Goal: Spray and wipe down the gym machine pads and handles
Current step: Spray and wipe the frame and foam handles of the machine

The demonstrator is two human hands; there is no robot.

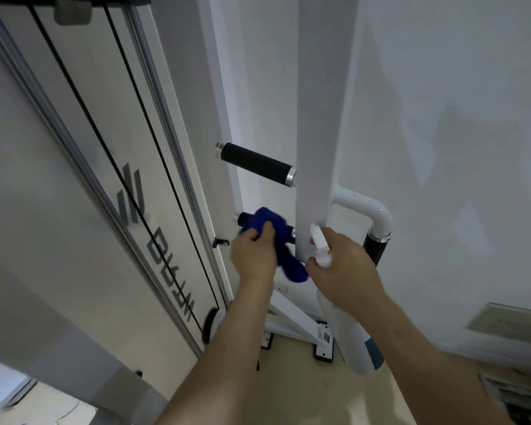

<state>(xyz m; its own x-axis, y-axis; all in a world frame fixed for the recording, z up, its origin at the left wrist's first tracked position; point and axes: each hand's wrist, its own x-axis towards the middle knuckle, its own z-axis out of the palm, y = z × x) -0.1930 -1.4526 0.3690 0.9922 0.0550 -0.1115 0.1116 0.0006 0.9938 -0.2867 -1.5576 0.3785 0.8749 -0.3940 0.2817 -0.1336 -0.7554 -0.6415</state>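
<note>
Below the upper handle [255, 162], at about 7 o'clock from the middle of my head view, my left hand [253, 256] is on the lower handle [245, 218]. Its fingers [269, 230] are curled round a blue cloth [278, 237] and press it onto the black grip. The cloth wraps over the middle of that handle, and a loose tail hangs down toward 5 o'clock, ending just beside my right hand [341, 271]. Only the handle's left end and its silver cap show past the cloth.

My right hand is at 5 o'clock from the middle, close in front of the white post [319, 118]. Its fingers are closed round the neck of a white bottle [348, 335]. The spray head sticks up above my knuckles toward 11 o'clock, in front of the post's lower part, and the body hangs down past my wrist toward 5 o'clock. I cannot tell whether a finger is on the trigger.

Both handles stick out from the post toward 10 o'clock, the upper one bare and well apart from the cloth. At 3 o'clock from my right hand a curved white tube carries a black side grip [373, 248], partly hidden behind my hand.

At 9 o'clock stands the machine's pale panel [83, 179], with two black cables [170, 179] running down it. At 6 o'clock the white base [301, 323] sits on the beige floor [288, 394]. A white wall [442, 118] fills the side from 1 to 4 o'clock.
</note>
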